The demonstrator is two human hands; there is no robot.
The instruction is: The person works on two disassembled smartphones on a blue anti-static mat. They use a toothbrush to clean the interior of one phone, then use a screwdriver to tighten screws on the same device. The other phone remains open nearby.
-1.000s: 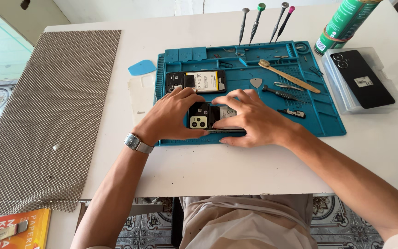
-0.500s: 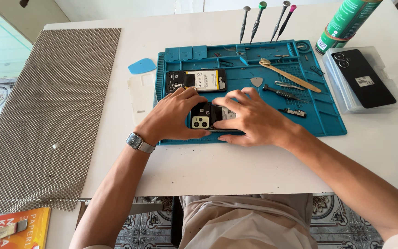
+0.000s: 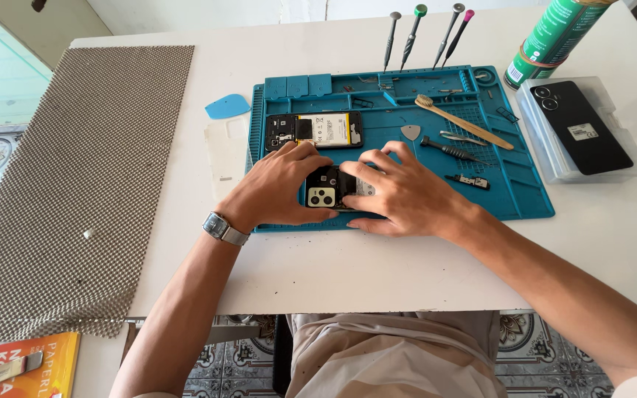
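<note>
Two hands: both rest on one small black phone part with a pale camera block, lying at the near edge of the blue work mat.
Change: almost none against the pictures from a second and half a second ago; the part sits in the same spot and both hands cover it as before, so the work looks like steady pressing or fitting, not a move elsewhere.
Left hand: comes in from the left, palm down, fingers together and curled over the part's left and top edges, thumb along its near side; a metal wristwatch is on the wrist.
Right hand: comes in from the right, palm down, fingers slightly spread and laid flat on the part's right half, thumb low beside it.
Grip: both hands are clamped on the part; how hard they press I cannot tell.
Just beyond: an opened phone with its battery showing lies on the mat, just above the hands.
Right of the hands: a grey pick, tweezers and a wooden brush.
Far edge: four screwdrivers stand upright.
Off the mat: a black phone in a clear tray, a green can, a blue pick, a grey mesh mat.
</note>
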